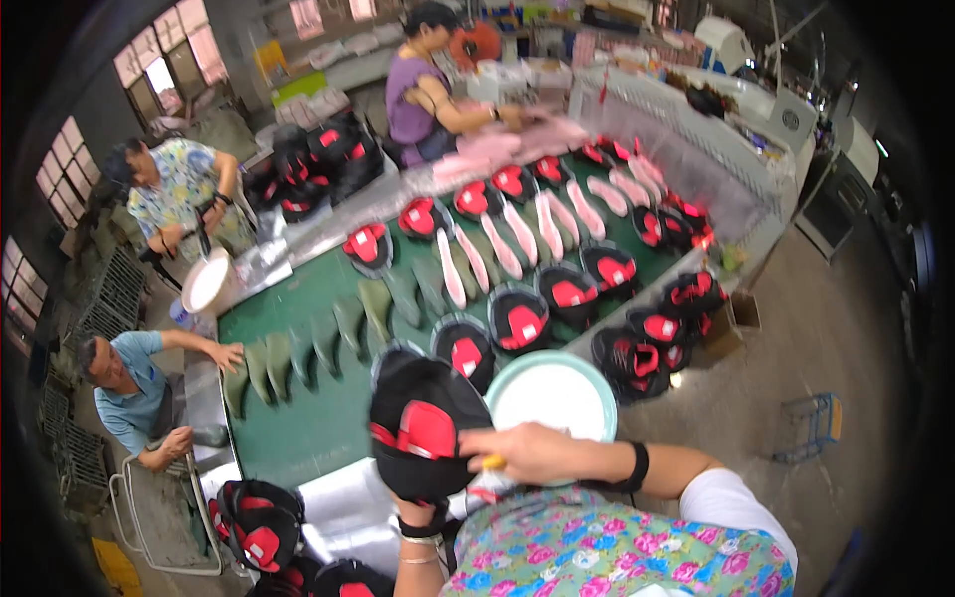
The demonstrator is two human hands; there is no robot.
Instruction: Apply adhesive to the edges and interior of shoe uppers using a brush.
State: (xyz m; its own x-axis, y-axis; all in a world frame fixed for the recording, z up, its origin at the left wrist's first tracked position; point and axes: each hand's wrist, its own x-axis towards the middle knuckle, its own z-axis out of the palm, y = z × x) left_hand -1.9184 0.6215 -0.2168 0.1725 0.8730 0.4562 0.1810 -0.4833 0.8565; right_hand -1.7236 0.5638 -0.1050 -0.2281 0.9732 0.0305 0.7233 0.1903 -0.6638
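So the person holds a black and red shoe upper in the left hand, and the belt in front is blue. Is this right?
Not quite: the belt is green, not blue, as the head view shows. The rest holds: the left hand grips the black and red shoe upper from below, while the right hand reaches across beside it.

Black-and-red shoe upper (423, 428), held upright

A workshop with a grey concrete floor (796, 338), daylit windows (164, 60) and a green conveyor table (308, 418).
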